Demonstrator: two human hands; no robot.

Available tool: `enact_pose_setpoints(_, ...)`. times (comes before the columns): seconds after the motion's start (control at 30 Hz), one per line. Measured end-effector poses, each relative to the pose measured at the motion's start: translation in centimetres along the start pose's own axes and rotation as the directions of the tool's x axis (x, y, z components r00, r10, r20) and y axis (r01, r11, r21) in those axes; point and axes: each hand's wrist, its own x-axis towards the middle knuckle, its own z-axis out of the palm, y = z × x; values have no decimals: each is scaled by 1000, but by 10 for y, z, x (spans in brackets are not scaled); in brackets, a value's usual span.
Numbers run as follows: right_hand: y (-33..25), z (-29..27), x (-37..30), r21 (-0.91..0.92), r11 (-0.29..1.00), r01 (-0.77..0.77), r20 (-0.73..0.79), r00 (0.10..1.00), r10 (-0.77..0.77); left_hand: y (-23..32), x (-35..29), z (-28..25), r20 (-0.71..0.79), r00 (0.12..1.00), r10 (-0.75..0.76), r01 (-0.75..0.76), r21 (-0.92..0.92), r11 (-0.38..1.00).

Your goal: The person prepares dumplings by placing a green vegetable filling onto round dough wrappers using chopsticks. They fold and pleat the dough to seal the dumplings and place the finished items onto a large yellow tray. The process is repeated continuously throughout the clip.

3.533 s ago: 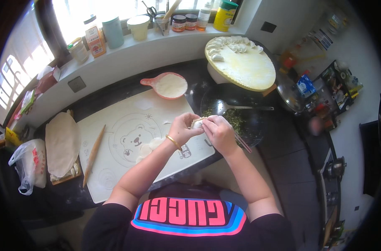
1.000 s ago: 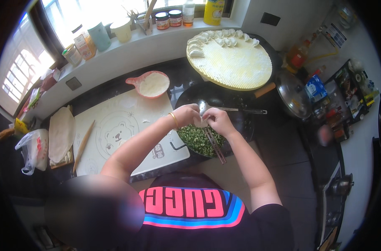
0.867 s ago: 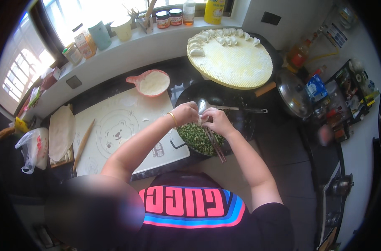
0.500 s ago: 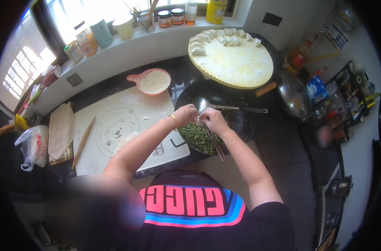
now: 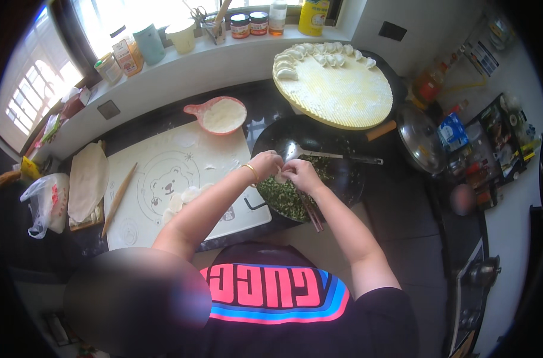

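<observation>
Over the dark wok (image 5: 350, 188), my left hand (image 5: 265, 166) and right hand (image 5: 303, 175) meet, fingers closed on a small pale dumpling (image 5: 280, 178). Fingers partly cover it, so its shape is unclear. Chopped green filling (image 5: 280, 200) lies just below in the wok. Beside my fingers rests a metal spoon (image 5: 293, 150), its handle pointing right across the wok. A pair of chopsticks (image 5: 311, 213) leans out over the near rim. Round white dough wrappers (image 5: 179, 201) lie overlapping on the mat (image 5: 231, 149), partly behind my left forearm.
Rows of finished dumplings (image 5: 287, 73) sit along the back of a round yellow tray (image 5: 343, 98). A pink bowl (image 5: 193, 110) of flour stands behind the mat. A wooden rolling pin (image 5: 120, 200) lies at left. At right are a glass pot lid (image 5: 422, 140) and several bottles.
The whole view has shifted slightly. Both hands stay together over the wok, fingers moving a little on the dumpling. More of the wrappers shows beside my left forearm.
</observation>
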Motion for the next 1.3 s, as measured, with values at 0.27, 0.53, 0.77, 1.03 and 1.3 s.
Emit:
enact_pose_setpoints(0.27,0,0,9,90,994,-57,-161,984,71,-1,-1,-6,-24,997,-78,77,-55,995)
enact_pose_setpoints(0.53,-8,-4,5,134,990,-41,38,999,36,4,-3,-15,-54,983,-177,172,-87,981)
enact_pose_setpoints(0.77,11,5,10,178,983,-51,-47,997,61,4,-3,-15,-6,950,-313,301,-262,917)
enact_pose_setpoints(1.03,17,1,8,610,743,-274,70,953,294,7,-5,-18,174,850,-497,505,-538,675)
enact_pose_setpoints(1.3,9,-6,7,408,908,-96,69,995,75,9,1,-16,180,863,-472,480,-581,657)
